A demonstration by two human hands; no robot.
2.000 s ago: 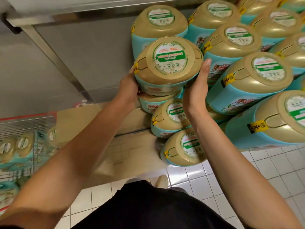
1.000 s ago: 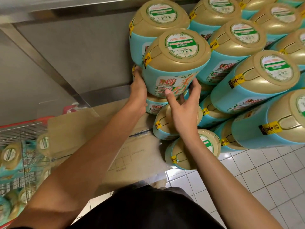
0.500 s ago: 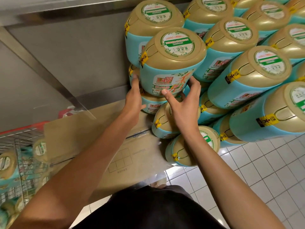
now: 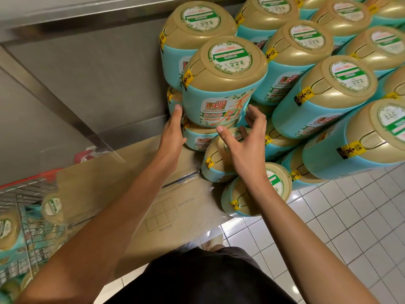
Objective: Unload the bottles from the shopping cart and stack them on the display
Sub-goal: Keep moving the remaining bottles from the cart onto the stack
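Right now the Liby bottle [image 4: 223,84] stands at the front-left corner of the display stack [image 4: 328,88], gold cap toward the camera. It rests on the bottles beneath and touches its neighbours behind and to its right. Its left side forms the stack's outer edge, and an open gap runs from that edge to the grey metal wall panel [image 4: 98,73].

The left hand [image 4: 173,130] lies flat against the bottle's lower left side in that gap. Its fingers are straight and together, with the tips touching the teal body, and they curl round nothing.

The right hand [image 4: 245,141] is at the bottle's lower front, fingers spread wide and loosely curved, gripping nothing. Its thumb tip sits at the bottom rim, but whether it touches cannot be told.

Under the hands the lower bottles [image 4: 219,159] step outward. A flat cardboard box [image 4: 131,194] lies just beside them on the left. Past the box's far edge the red-rimmed shopping cart [image 4: 26,194] holds blurred bottles [image 4: 52,207]. White tiled floor [image 4: 350,227] lies open to the right.
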